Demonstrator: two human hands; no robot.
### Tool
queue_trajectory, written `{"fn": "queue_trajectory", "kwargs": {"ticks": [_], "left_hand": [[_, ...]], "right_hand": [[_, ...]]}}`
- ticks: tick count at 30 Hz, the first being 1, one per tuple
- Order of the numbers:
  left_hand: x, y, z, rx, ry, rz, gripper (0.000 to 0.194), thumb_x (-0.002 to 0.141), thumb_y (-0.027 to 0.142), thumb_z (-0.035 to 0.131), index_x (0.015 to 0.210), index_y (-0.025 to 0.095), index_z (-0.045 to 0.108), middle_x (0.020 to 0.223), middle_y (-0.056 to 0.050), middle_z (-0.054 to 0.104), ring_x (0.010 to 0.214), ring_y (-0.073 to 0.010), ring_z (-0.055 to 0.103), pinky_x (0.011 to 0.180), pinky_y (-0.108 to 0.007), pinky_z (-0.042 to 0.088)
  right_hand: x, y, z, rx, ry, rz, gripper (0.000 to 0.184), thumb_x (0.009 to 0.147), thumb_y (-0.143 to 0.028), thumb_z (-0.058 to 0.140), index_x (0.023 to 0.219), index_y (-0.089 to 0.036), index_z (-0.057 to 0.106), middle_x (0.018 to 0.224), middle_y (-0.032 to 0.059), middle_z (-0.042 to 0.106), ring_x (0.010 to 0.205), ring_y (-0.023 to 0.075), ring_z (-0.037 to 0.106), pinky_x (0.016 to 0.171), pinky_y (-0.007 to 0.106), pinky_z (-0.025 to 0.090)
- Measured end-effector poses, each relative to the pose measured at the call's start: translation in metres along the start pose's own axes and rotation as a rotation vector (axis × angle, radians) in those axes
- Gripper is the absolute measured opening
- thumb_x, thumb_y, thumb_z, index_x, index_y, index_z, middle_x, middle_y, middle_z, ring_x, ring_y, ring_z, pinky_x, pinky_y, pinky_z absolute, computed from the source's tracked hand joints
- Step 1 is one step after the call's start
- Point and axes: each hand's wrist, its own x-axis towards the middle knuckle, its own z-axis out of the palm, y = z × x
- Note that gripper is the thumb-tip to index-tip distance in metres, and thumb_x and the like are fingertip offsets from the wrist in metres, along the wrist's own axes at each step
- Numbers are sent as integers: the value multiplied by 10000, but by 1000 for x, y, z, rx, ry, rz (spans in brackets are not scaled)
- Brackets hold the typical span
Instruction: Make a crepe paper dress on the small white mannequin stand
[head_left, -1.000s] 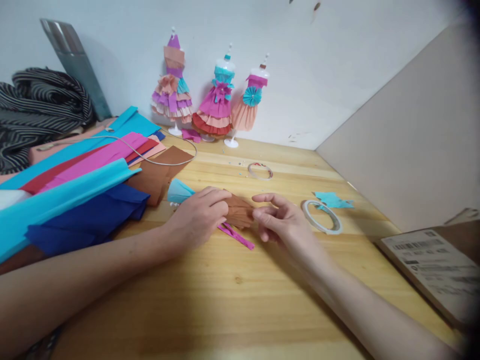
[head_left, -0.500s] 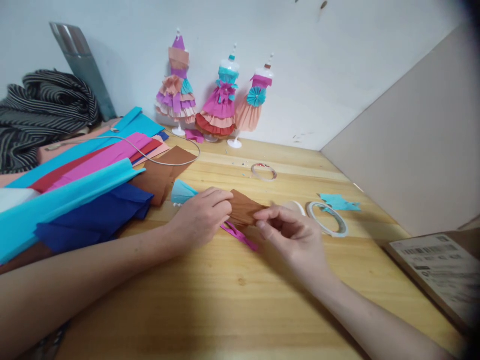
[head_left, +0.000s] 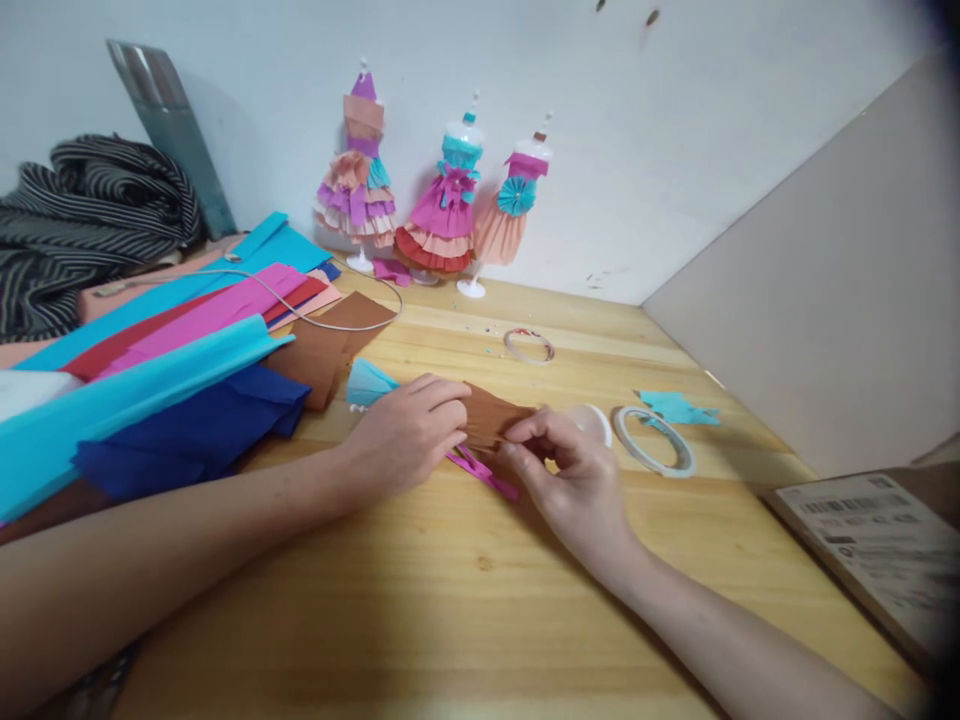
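Note:
A strip of brown crepe paper (head_left: 493, 415) stretches between my two hands above the table. My left hand (head_left: 409, 430) is closed on its left end. At the right end, the thumb and fingers of my right hand (head_left: 566, 465) pinch its lower edge. Under the paper lies a magenta strip (head_left: 484, 472), partly covered by my left hand. A light blue piece (head_left: 370, 382) shows behind my left hand, with small white beads (head_left: 358, 408) beside it; my hand hides the rest.
Three small dress forms in paper dresses (head_left: 439, 215) stand along the wall. Tape rolls (head_left: 655, 441) and a blue scrap (head_left: 679, 407) lie on the right, near a cardboard box (head_left: 862, 550). Folded coloured paper (head_left: 187, 440), a cable (head_left: 300, 303) and striped cloth (head_left: 97, 220) crowd the left.
My right hand has shifted slightly left along the brown crepe paper, still pinching it. My left hand keeps its grip. The view has moved a little.

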Motion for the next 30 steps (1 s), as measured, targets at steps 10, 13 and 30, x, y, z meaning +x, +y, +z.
{"fn": "queue_trajectory", "kwargs": {"ticks": [10, 13, 30], "left_hand": [[-2, -1, 1, -50, -30, -53, 195, 910, 117, 462, 770, 141, 596, 1090, -134, 658, 1049, -212, 589, 906, -373, 496], [-3, -1, 1, -55, -44, -59, 186, 904, 109, 471, 772, 144, 597, 1101, -127, 655, 1058, -210, 586, 909, -372, 495], [-4, 0, 1, -73, -37, -83, 171, 892, 125, 500, 781, 145, 629, 1157, -119, 657, 1032, -207, 597, 895, -369, 505]], "right_hand": [[-2, -4, 5, 407, 61, 300, 164, 678, -315, 741, 708, -196, 633, 618, -3, 585, 531, 120, 504, 502, 266, 433], [-3, -4, 5, 444, 48, 298, 151, 683, -306, 742, 697, -199, 636, 610, -8, 588, 538, 121, 516, 518, 266, 439], [-4, 2, 6, 289, 76, 115, 36, 744, -230, 666, 774, -218, 649, 704, 11, 630, 626, 143, 563, 570, 269, 461]]}}
